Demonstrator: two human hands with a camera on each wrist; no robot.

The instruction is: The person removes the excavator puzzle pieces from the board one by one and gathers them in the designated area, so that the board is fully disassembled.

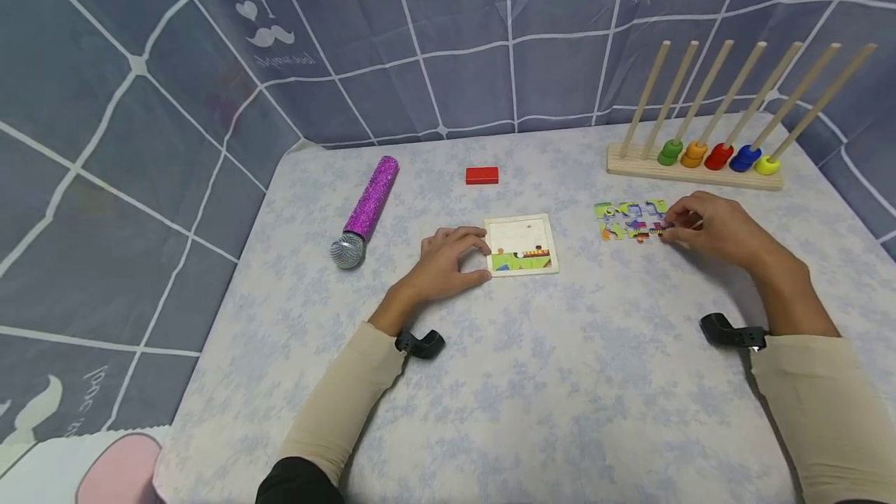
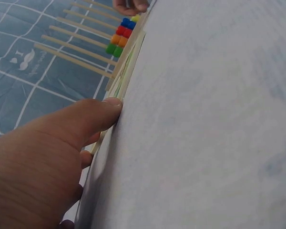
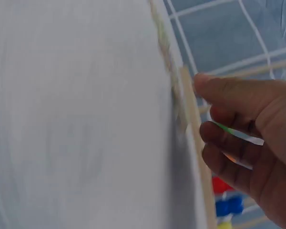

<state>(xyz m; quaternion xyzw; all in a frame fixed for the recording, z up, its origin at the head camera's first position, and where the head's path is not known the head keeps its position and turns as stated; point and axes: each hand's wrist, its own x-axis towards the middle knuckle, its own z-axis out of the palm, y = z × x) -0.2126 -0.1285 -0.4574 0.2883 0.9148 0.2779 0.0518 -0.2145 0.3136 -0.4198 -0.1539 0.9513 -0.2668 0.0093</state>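
On the table lies a pale wooden puzzle board (image 1: 521,232) with a strip of picture pieces along its bottom. My left hand (image 1: 448,264) holds the board at its left side, thumb at the near corner and forefinger at the far one. In the left wrist view the thumb (image 2: 112,107) presses against the board's edge. To the right, a cluster of colourful jigsaw pieces (image 1: 626,218) lies flat. My right hand (image 1: 717,228) is at the cluster's right end, fingertips bent down over it. The right wrist view shows a gap between thumb and curved fingers (image 3: 224,143).
Behind the right hand stands a wooden rack (image 1: 693,169) with tall pegs and coloured beads. A red block (image 1: 481,176) lies beyond the puzzle board. A purple glittery microphone (image 1: 367,208) lies to the left. A patterned curtain (image 1: 462,37) hangs behind the table.
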